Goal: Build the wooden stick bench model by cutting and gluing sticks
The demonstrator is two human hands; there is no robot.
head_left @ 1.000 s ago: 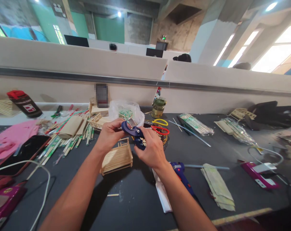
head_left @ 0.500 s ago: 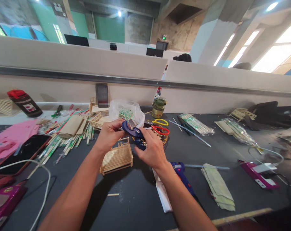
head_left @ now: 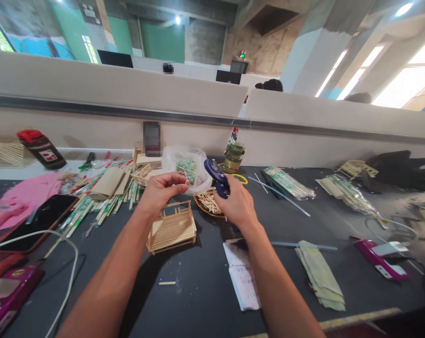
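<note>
My left hand (head_left: 161, 192) is closed in a pinch on a small piece of wooden stick (head_left: 186, 182), whose tip shows at the fingertips. Wrapped around a blue-handled cutter (head_left: 217, 174) is my right hand (head_left: 237, 204), a little to the right of the left one. Below my left hand, a small bench-like model built of wooden sticks (head_left: 173, 227) rests on the dark table. Between the hands lies a round basket of short cut sticks (head_left: 208, 202), partly covered by my right hand. A clear plastic bag with green-and-white scraps (head_left: 187, 166) stands behind.
Wrapped chopsticks (head_left: 103, 206) and a phone (head_left: 49, 223) lie on the left. A green jar (head_left: 233, 157) stands at the back near yellow-handled scissors (head_left: 240, 179). To the right are paper (head_left: 242, 277), a folded cloth (head_left: 320, 274) and a purple power strip (head_left: 379, 258).
My right hand has moved right with the cutter, away from my left hand. The stick basket shows more. My right forearm now covers the blue glue gun.
</note>
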